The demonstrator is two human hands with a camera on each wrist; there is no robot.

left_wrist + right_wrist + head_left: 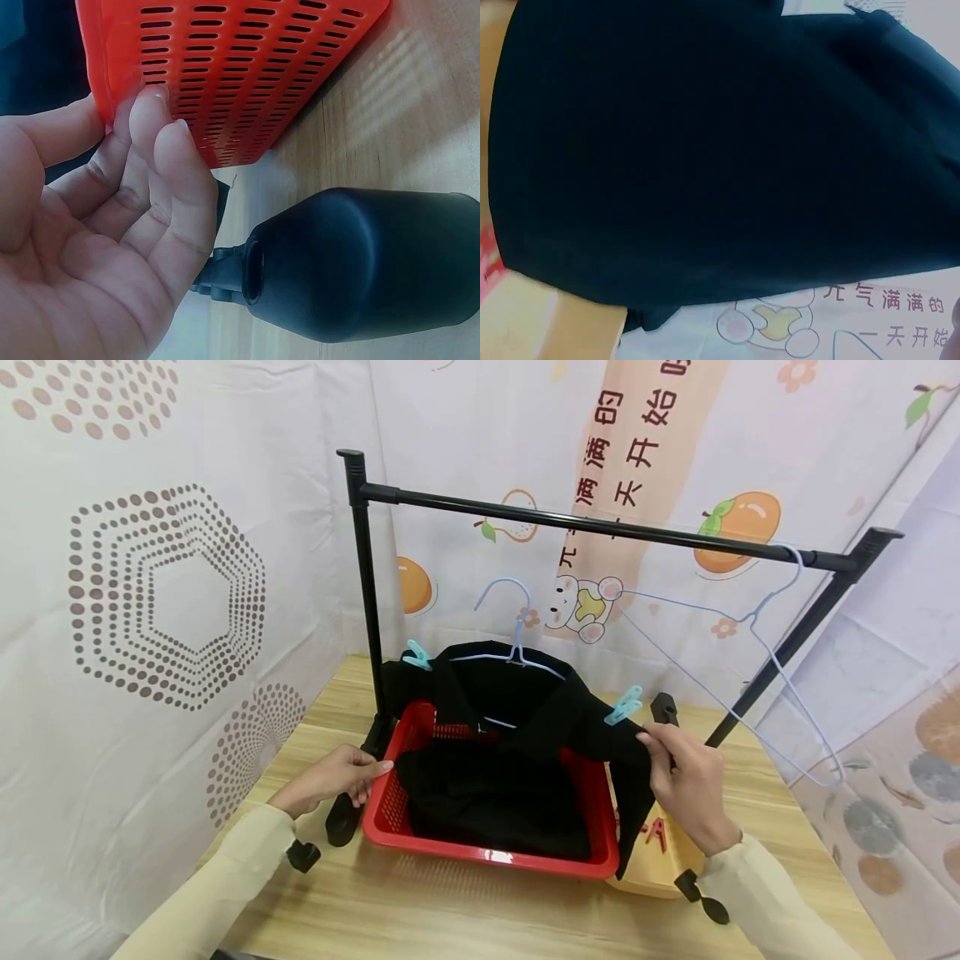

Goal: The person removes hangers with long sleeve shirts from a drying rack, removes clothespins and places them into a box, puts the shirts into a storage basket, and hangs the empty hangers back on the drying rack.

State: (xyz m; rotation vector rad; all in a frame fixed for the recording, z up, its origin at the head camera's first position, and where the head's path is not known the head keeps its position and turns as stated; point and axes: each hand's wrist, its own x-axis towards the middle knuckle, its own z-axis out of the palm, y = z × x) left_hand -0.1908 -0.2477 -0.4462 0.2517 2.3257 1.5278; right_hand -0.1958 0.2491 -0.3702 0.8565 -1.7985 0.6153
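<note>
A black collared garment [551, 718] hangs over a light-blue wire hanger [519, 635]. Light-blue clothespins sit at its two shoulders, a left one [417, 656] and a right one [624, 706]. Its lower part lies inside a red basket [480, 850]. At the right, my right hand [686, 781] pinches the sleeve between thumb and fingers; black cloth [705, 157] fills most of the right wrist view. My left hand [341, 774] holds the basket's left rim, thumb over the edge and fingers against the slotted outer wall [240, 67].
A black rack's bar [600, 529] spans behind the basket, with a bare wire hanger [757, 618] at its right end. Under the sleeve stands a yellow tray [660, 877] with red clothespins [657, 834]. A black rack foot [367, 262] lies beside the left hand.
</note>
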